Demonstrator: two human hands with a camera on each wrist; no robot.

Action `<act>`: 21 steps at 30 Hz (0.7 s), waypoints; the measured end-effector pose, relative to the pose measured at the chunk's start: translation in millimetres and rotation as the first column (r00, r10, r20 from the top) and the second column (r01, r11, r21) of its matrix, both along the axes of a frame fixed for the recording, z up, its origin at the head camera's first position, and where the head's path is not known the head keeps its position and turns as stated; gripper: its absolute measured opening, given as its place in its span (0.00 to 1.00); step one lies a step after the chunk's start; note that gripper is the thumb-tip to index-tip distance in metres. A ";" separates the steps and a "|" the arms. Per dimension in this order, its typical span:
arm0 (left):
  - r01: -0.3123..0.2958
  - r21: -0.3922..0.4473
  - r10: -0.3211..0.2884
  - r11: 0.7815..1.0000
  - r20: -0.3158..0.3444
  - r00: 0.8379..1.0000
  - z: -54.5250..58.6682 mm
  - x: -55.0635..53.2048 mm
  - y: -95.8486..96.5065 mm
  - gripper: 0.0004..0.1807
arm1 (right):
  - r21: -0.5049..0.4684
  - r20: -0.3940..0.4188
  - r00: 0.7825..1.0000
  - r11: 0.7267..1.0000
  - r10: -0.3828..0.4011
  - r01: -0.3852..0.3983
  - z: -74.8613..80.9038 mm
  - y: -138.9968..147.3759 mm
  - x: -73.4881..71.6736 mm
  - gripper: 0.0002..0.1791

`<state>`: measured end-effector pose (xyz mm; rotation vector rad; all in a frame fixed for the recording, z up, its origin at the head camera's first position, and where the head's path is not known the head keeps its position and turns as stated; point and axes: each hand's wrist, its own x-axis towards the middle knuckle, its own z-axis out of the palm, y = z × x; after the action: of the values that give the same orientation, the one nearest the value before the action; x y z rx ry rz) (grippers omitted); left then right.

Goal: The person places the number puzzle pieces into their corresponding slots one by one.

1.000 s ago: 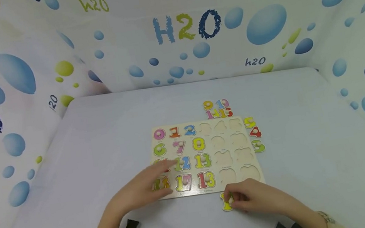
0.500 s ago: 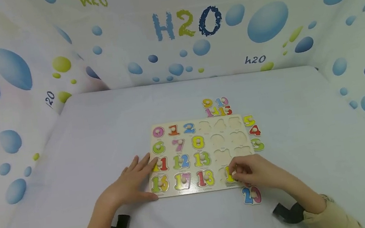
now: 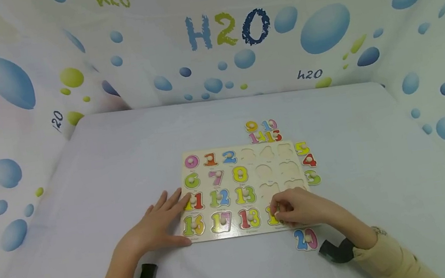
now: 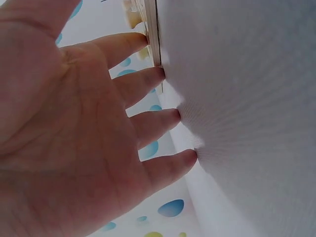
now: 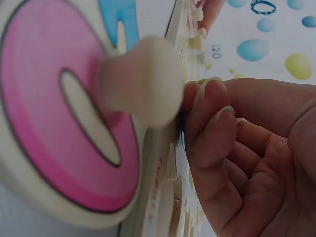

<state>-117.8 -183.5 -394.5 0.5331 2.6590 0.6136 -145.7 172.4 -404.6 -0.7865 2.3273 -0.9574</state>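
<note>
A pale backdrop [image 3: 194,0] printed with blue and lime drops rises behind a white-covered bench [image 3: 141,136], and on that lies a puzzle board [image 3: 229,185], my landmark for everything else. In the board's nearest row, at the fourth recess, sits a yellow number piece [image 3: 271,215], mostly hidden, so I can't tell whether it lies flush. The right hand [image 3: 300,206] comes at it from the board's right side, thumb and fingertips drawn together in a pinch on it; the piece lies directly under those tips, its visible digit upright along the board's short side. That hand is clearly the nearer. The left hand [image 3: 150,230] lies with straight, spread fingers at the board's left edge, one fingertip against the edge, others on the bench. Just off the board's near edge, towards its right corner, rests a blue-and-pink 20 [image 3: 300,239], wider than tall, glossy, rounded, with a smooth mushroom-shaped knob. The board itself looks like pale wood, shiny in front, with shallow numeral-shaped hollows towards its right.
</note>
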 end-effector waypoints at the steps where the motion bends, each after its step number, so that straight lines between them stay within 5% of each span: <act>1: 0.000 0.000 0.000 1.000 -0.001 1.000 0.0 0.2 0.4 0.54 | 0.000 -0.001 1.000 1.000 -0.001 0.001 -0.1 0.0 0.3 0.02; 12: 0.006 0.006 -0.006 1.000 -0.023 1.000 0.7 -0.9 0.5 0.54 | -0.015 -0.008 1.000 1.000 -0.010 0.010 -1.6 4.6 5.4 0.07; 16: 0.010 0.010 -0.009 1.000 -0.029 1.000 -0.4 -0.9 -1.1 0.54 | 0.021 -0.003 1.000 1.000 0.015 -0.015 8.4 18.9 9.4 0.13; 21: 0.014 0.012 -0.014 1.000 -0.028 0.999 0.4 0.4 -1.1 0.54 | 0.070 0.013 0.996 0.993 0.092 -0.092 20.5 40.4 20.8 0.08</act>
<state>-117.4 -184.6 -394.1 0.5675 2.6774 0.6227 -124.9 212.8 -384.1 -0.8505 2.2824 -0.8328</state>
